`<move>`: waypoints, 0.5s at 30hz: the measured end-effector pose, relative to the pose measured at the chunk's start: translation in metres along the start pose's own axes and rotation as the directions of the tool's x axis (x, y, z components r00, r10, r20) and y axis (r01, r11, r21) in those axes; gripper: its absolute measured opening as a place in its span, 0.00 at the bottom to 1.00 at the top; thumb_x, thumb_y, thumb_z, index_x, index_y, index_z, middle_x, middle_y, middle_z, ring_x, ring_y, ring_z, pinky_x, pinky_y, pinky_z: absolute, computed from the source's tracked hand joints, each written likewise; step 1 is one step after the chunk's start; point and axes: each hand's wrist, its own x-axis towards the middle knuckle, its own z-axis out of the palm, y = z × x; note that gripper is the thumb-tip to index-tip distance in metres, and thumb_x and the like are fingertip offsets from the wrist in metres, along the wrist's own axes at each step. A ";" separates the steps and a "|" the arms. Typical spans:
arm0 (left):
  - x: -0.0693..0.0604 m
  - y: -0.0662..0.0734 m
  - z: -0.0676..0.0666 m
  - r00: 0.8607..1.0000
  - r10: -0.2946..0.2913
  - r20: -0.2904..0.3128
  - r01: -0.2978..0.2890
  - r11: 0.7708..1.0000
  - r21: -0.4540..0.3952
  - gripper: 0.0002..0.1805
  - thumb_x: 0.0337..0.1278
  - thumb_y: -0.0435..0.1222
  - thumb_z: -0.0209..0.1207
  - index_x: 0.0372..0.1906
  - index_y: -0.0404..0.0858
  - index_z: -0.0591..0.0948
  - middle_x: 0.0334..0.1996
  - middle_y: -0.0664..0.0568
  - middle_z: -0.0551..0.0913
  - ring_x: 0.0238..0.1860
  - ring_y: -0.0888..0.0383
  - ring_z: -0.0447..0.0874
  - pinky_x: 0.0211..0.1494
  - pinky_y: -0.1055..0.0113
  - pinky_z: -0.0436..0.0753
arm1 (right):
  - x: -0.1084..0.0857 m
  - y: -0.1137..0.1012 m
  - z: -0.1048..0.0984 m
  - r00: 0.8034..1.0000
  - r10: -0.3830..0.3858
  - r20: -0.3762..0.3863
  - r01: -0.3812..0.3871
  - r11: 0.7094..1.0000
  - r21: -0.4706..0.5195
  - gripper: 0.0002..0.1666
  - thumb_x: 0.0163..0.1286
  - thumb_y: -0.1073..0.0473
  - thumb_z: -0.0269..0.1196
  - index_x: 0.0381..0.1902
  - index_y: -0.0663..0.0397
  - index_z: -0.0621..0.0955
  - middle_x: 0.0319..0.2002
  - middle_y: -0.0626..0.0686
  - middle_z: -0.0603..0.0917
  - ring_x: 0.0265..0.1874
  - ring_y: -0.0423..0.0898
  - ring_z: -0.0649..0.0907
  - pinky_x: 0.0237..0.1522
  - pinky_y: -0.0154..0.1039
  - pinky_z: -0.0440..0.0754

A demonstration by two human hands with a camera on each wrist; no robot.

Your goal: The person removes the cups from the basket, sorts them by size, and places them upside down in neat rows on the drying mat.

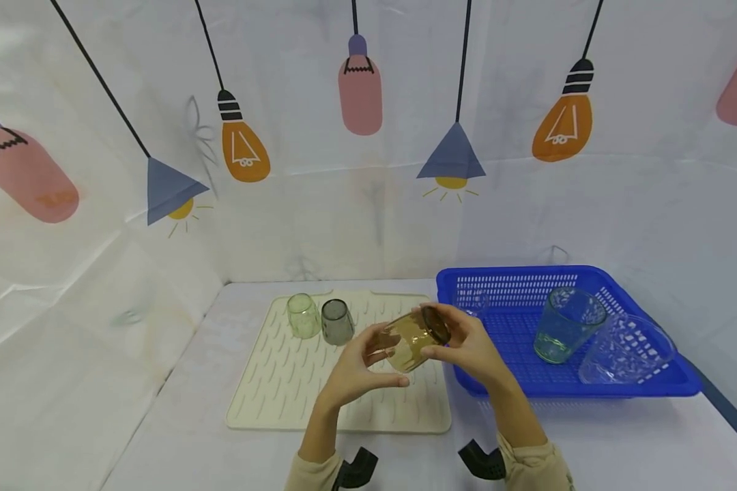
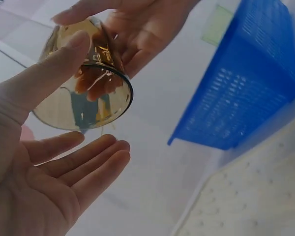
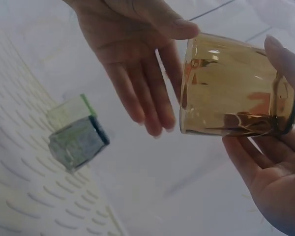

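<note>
On mat (image 1: 282, 402): 2 glasses (image 1: 304, 316), seemingly done; right hand (image 1: 471, 349) gripping amber glass (image 1: 409, 346), left hand (image 1: 357, 369) outspread; basket (image 1: 589, 391): 3 glasses (image 1: 559, 331), likely pending.

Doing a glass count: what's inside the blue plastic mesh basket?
Right side: a bluish-green glass tumbler and a clear patterned glass tumbler. Far left: apparently a clear glass cup, partly covered by the right hand. Anything else behind that hand can't be seen.

Booth-like workspace: lamp-printed sheeting (image 1: 319, 218) around a white table (image 1: 184, 409)
</note>
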 end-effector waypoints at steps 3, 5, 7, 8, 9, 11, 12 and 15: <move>-0.013 -0.008 -0.007 0.998 0.003 -0.059 0.000 0.999 0.046 0.43 0.41 0.30 0.72 0.65 0.29 0.64 0.55 0.36 0.76 0.58 0.42 0.74 0.61 0.62 0.76 | 0.006 0.003 0.001 0.994 0.093 -0.052 -0.097 0.992 -0.075 0.37 0.56 0.71 0.67 0.62 0.75 0.66 0.55 0.57 0.76 0.52 0.37 0.78 0.51 0.30 0.79; -0.024 -0.014 -0.013 0.994 -0.001 -0.105 0.010 0.996 0.084 0.41 0.41 0.31 0.72 0.64 0.28 0.66 0.54 0.36 0.76 0.57 0.40 0.74 0.60 0.61 0.76 | 0.010 0.007 0.001 0.984 0.151 -0.094 -0.162 0.979 -0.126 0.38 0.55 0.70 0.69 0.62 0.72 0.67 0.54 0.61 0.76 0.51 0.37 0.78 0.51 0.29 0.78; -0.035 -0.019 -0.019 0.987 -0.017 -0.162 0.037 0.992 0.117 0.39 0.40 0.32 0.72 0.61 0.28 0.69 0.52 0.37 0.78 0.56 0.39 0.75 0.59 0.60 0.77 | 0.014 0.011 0.001 0.973 0.192 -0.129 -0.212 0.963 -0.168 0.39 0.54 0.68 0.70 0.63 0.67 0.68 0.55 0.63 0.76 0.52 0.39 0.78 0.53 0.29 0.77; -0.041 -0.021 -0.021 0.980 -0.034 -0.196 0.060 0.990 0.128 0.38 0.39 0.32 0.73 0.60 0.28 0.70 0.51 0.37 0.78 0.55 0.39 0.76 0.58 0.60 0.78 | 0.016 0.013 0.001 0.968 0.206 -0.142 -0.230 0.955 -0.187 0.39 0.54 0.66 0.71 0.63 0.65 0.69 0.55 0.62 0.76 0.52 0.40 0.78 0.53 0.30 0.77; -0.048 -0.023 -0.024 0.972 -0.049 -0.229 0.083 0.987 0.139 0.37 0.39 0.32 0.73 0.59 0.29 0.71 0.50 0.38 0.79 0.54 0.39 0.77 0.58 0.61 0.78 | 0.018 0.014 0.001 0.965 0.214 -0.152 -0.242 0.949 -0.200 0.39 0.54 0.66 0.71 0.62 0.64 0.69 0.55 0.61 0.76 0.52 0.42 0.78 0.54 0.31 0.77; -0.061 -0.028 -0.028 0.952 -0.075 -0.297 0.128 0.978 0.164 0.37 0.37 0.32 0.74 0.58 0.29 0.73 0.49 0.39 0.80 0.53 0.41 0.78 0.56 0.61 0.79 | 0.022 0.019 0.001 0.962 0.221 -0.160 -0.253 0.943 -0.219 0.38 0.53 0.65 0.71 0.62 0.62 0.70 0.54 0.60 0.77 0.53 0.48 0.78 0.55 0.35 0.78; -0.067 -0.030 -0.031 0.940 -0.083 -0.331 0.150 0.972 0.182 0.36 0.36 0.33 0.74 0.57 0.30 0.74 0.48 0.40 0.81 0.52 0.42 0.78 0.56 0.60 0.80 | 0.024 0.021 0.001 0.961 0.224 -0.165 -0.258 0.939 -0.227 0.38 0.53 0.64 0.72 0.62 0.60 0.71 0.54 0.60 0.77 0.53 0.50 0.78 0.55 0.37 0.78; -0.087 -0.040 -0.041 0.905 -0.061 -0.421 0.205 0.930 0.305 0.36 0.35 0.35 0.75 0.55 0.29 0.75 0.46 0.39 0.82 0.49 0.43 0.81 0.53 0.58 0.81 | 0.030 0.026 0.002 0.955 0.235 -0.179 -0.276 0.926 -0.256 0.38 0.53 0.63 0.72 0.62 0.59 0.70 0.54 0.60 0.77 0.54 0.55 0.78 0.56 0.44 0.78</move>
